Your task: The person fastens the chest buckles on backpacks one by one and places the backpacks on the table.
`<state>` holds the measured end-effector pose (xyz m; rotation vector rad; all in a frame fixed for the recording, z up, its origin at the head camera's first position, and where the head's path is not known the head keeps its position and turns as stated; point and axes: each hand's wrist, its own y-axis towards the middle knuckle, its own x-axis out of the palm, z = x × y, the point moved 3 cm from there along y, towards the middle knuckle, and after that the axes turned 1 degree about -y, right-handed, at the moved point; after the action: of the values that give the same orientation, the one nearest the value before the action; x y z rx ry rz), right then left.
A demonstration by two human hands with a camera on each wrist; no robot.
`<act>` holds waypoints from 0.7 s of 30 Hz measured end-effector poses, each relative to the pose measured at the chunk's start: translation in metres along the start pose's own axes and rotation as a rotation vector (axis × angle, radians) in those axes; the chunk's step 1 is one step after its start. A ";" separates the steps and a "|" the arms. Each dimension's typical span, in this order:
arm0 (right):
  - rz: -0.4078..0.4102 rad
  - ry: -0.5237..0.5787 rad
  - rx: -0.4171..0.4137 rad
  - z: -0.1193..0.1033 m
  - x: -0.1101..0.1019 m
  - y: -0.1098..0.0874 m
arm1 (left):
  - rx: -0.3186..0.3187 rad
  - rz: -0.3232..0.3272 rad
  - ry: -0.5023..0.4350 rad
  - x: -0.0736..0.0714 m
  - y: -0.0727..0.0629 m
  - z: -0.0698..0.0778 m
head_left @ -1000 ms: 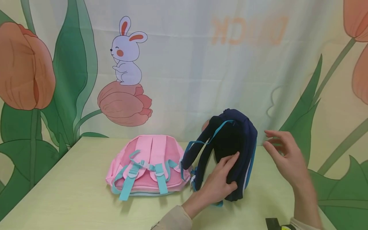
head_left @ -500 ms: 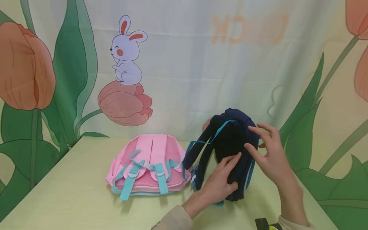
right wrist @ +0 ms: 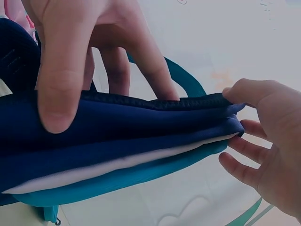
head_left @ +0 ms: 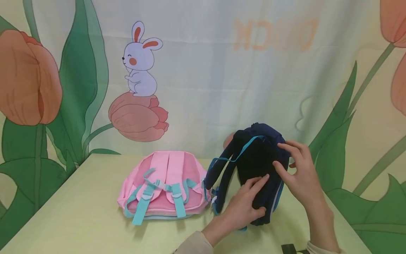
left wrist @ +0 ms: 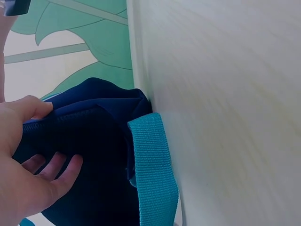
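Navy backpack (head_left: 269, 158) near the back right corner of the table (head_left: 92, 218): I log left hand (head_left: 242, 206) gripping its side edge and right hand (head_left: 299, 176) pinching higher up, presumably to steady it, long axis near vertical, top up, shoulder straps (head_left: 226, 186) facing left toward the pink backpack (head_left: 175, 169).

A person's bare left hand (head_left: 242, 208) and bare right hand (head_left: 299, 173). The left arm wears a long sleeve (head_left: 194, 244) of plain, light beige cloth, its edge ending on the forearm. The right arm has a matching beige cuff (head_left: 321, 249), mostly cut off by the bottom of the head view. Beside that cuff is a flat, black, squarish piece (head_left: 288, 248) with a small yellow-green patch, too cropped to identify.
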<state>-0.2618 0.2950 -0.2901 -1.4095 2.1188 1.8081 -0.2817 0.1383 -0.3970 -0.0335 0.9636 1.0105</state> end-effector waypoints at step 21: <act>-0.207 0.066 0.199 0.011 0.000 -0.005 | -0.002 -0.002 -0.011 0.008 -0.002 -0.006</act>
<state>-0.2640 0.3045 -0.2977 -1.5887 2.0267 1.4547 -0.2827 0.1398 -0.4073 -0.0309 0.9526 1.0091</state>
